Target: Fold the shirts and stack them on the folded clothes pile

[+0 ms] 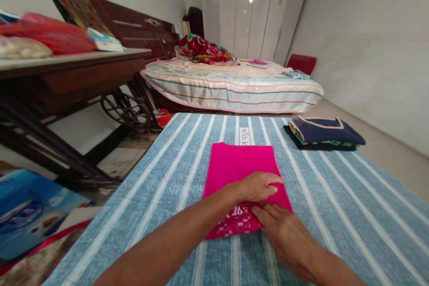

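A bright pink garment (241, 159) lies folded into a flat rectangle on the blue striped bedsheet (161, 178). Its near end is turned over, showing a patterned part with white lettering (231, 225). My left hand (259, 186) reaches across and rests on top of the pink cloth, thumb and fingers apart. Just below it, my right hand (284, 230) lies over the garment's lower right corner, fingers stretched flat on the printed part. Both palms face down, so the undersides of the fingers are hidden.
A stack of folded dark clothes (325, 132) sits at the right on the sheet. Beyond is another bed (234, 91) with a red floral quilt (204, 49). On the left stand a sewing-machine table (100, 60) and a blue box (33, 214).
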The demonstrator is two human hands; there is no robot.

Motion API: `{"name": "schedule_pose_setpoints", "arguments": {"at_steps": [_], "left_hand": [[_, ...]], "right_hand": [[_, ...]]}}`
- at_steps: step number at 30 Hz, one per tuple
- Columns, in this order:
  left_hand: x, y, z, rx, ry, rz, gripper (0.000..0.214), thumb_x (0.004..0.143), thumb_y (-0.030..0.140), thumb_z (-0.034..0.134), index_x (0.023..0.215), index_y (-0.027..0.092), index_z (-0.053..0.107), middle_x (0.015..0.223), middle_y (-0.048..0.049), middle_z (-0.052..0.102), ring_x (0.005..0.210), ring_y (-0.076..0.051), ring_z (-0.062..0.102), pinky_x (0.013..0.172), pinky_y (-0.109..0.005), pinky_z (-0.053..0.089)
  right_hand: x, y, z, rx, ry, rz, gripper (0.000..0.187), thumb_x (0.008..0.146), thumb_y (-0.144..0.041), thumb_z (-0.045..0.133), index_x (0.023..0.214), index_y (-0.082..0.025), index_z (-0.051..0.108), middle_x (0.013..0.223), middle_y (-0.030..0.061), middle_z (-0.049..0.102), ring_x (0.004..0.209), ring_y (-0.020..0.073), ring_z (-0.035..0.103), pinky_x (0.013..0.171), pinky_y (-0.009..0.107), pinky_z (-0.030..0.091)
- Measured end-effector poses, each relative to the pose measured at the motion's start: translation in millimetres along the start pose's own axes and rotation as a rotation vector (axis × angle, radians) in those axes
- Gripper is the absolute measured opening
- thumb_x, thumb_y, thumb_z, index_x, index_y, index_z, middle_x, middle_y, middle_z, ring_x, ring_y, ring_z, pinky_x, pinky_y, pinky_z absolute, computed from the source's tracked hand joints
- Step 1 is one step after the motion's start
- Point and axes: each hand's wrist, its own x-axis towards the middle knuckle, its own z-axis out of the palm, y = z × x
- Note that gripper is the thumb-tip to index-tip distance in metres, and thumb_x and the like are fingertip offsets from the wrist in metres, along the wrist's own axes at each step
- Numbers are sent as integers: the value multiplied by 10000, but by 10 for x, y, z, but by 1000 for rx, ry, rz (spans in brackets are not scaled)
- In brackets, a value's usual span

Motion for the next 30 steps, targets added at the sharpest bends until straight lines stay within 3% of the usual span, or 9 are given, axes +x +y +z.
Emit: {"name": "schedule_pose_setpoints", "arguments": {"at_steps": [3,7,10,14,19,23,27,30], "left_hand": [[-214,-75,-275,-204,69,-107,352,829,263,515,1140,138,622,1171,-74,654,1077,-194,592,948,-288,430],[-660,-250,-591,-436,183,-297,347,779,353,564,1028,130,659,980,-81,715,916,-207,650,814,-309,491],[-951,-361,-668,-517,288,-392,345,755,379,585,994,143,661,923,-71,719,861,-190,654,771,-292,493],[-1130,-463,-607,-368,336,-427,276,760,370,579,891,152,686,842,-31,706,798,-156,625,744,-248,461],[-1143,-486,-583,-290,338,-410,260,771,340,557,893,147,681,840,-19,692,789,-145,600,735,-233,443],[-1053,-348,-672,-301,290,-317,259,790,352,553,891,153,683,850,-14,687,805,-139,592,753,-228,438],[-825,-240,-712,-327,124,-223,271,812,338,538,968,167,680,910,-16,690,841,-146,593,771,-238,437],[-660,-278,-690,-286,-36,-192,230,805,275,531,921,178,704,858,-10,691,782,-148,594,713,-233,434]], "right_hand": [[125,36,-278,157,-150,30,385,837,-93,379,1179,-149,549,1030,98,644,900,221,610,782,324,487],[234,85,-493,326,-192,23,290,894,-133,364,1094,-209,560,973,44,649,862,177,605,770,274,446],[266,113,-544,396,-209,13,266,905,-140,358,1046,-218,570,963,31,648,856,172,600,755,264,426],[286,134,-548,464,-239,41,266,905,-150,372,1054,-225,580,962,24,647,852,168,594,759,259,418],[364,177,-599,512,-292,56,235,903,-178,396,991,-216,611,860,14,641,795,159,575,751,261,415],[529,277,-727,528,-343,36,195,900,-203,414,835,-182,597,738,-6,581,685,130,513,679,244,392],[737,416,-849,590,-466,26,236,881,-236,441,657,-171,474,598,-46,427,564,94,393,554,210,324],[857,476,-918,610,-520,9,247,860,-231,448,620,-177,420,586,-52,385,551,88,364,535,207,303]]}}
